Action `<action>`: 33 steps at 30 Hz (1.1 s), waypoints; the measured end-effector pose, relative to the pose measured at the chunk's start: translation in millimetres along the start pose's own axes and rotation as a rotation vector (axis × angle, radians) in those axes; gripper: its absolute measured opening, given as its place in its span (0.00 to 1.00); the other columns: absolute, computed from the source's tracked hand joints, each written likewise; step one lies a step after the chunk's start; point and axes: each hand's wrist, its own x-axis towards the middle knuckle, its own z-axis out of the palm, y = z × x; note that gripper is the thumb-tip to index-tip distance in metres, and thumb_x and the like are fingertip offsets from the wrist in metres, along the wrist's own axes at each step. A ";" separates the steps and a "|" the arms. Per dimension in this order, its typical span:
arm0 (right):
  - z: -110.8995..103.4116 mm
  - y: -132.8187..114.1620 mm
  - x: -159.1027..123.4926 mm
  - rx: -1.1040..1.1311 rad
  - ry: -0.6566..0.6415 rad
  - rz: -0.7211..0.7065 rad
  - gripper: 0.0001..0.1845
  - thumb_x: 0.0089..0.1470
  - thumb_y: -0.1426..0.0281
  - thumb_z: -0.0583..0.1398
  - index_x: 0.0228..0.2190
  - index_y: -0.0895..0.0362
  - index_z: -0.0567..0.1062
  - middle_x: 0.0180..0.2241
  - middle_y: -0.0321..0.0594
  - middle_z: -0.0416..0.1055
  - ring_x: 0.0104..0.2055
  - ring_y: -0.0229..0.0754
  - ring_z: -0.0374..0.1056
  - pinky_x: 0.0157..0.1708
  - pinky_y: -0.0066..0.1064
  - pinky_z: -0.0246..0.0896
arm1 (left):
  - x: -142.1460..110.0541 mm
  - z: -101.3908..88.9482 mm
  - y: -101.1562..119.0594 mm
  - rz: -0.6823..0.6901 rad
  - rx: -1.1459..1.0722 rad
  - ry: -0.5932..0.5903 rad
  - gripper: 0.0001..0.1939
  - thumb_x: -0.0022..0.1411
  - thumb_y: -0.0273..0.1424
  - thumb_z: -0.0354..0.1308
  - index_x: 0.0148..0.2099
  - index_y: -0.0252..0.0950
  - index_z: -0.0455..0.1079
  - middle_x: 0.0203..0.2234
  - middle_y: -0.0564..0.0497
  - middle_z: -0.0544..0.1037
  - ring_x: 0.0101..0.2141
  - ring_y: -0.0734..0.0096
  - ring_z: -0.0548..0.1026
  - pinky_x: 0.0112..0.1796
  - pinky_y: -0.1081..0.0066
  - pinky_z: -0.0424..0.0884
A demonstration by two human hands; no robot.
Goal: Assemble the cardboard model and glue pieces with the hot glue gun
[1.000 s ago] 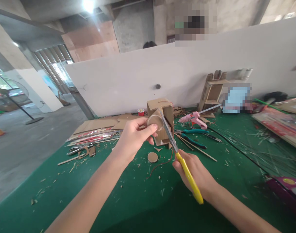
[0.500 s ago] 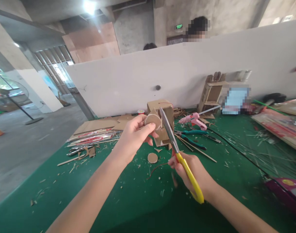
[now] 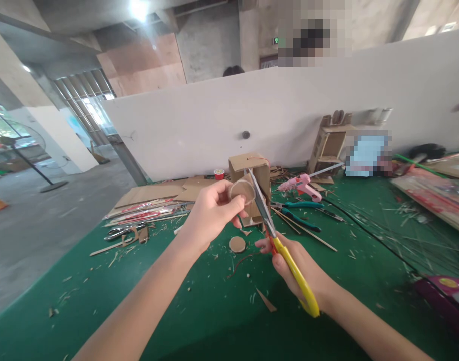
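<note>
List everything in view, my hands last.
Held piece: one, brown, centre
Yellow scissors: one, yellow-handled, centre
Loose disc: one, brown, table
Box: one, brown, centre
Glue gun: one, pink, right
Pliers: one, teal, right
Stand: one, brown, right
Sheets: several, brown, left
Scraps: many, brown, table
Other clutter: many, mixed, elsewhere
Case: one, purple, right
Table: one, green, foreground
Partition: one, white, behind
Fan: one, dark, left
Heads: two, dark, background
Left hand: one, bare, holding piece
Right hand: one, bare, holding scissors
</note>
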 end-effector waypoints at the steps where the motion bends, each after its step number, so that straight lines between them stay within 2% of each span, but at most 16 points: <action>1: -0.3 0.1 0.2 -0.004 -0.005 0.007 0.25 0.60 0.49 0.46 0.41 0.56 0.67 0.40 0.48 0.74 0.39 0.48 0.71 0.39 0.40 0.66 | 0.1 -0.3 -0.4 -0.002 0.009 -0.004 0.05 0.58 0.30 0.57 0.34 0.33 0.65 0.22 0.54 0.71 0.20 0.80 0.70 0.22 0.76 0.67; 15: -3.3 -6.2 0.2 0.008 -0.012 -0.040 0.25 0.59 0.48 0.45 0.38 0.55 0.65 0.43 0.51 0.72 0.40 0.49 0.71 0.37 0.40 0.64 | -0.1 1.1 -1.4 0.008 -0.032 0.045 0.06 0.59 0.32 0.57 0.33 0.34 0.66 0.20 0.55 0.71 0.19 0.79 0.69 0.22 0.75 0.69; 21: -3.8 -5.8 0.1 -0.021 -0.024 -0.003 0.26 0.58 0.47 0.45 0.38 0.55 0.65 0.42 0.49 0.72 0.37 0.47 0.70 0.35 0.39 0.63 | -3.9 2.5 3.1 0.073 0.091 0.079 0.06 0.59 0.32 0.56 0.32 0.35 0.66 0.19 0.55 0.70 0.19 0.79 0.70 0.23 0.75 0.69; 29: -1.9 -8.0 3.7 -0.100 0.002 0.054 0.32 0.58 0.43 0.39 0.32 0.56 0.67 0.28 0.41 0.69 0.26 0.41 0.65 0.28 0.34 0.58 | -5.4 1.8 3.6 0.083 0.128 0.056 0.07 0.60 0.33 0.56 0.32 0.35 0.66 0.23 0.53 0.72 0.20 0.79 0.71 0.25 0.75 0.70; 33: -1.7 -11.4 3.7 -0.175 0.029 0.053 0.33 0.57 0.42 0.36 0.27 0.55 0.64 0.25 0.40 0.66 0.23 0.39 0.59 0.25 0.32 0.55 | -5.6 3.9 4.5 0.077 0.115 0.059 0.07 0.60 0.33 0.56 0.32 0.35 0.65 0.19 0.55 0.70 0.19 0.79 0.71 0.25 0.75 0.70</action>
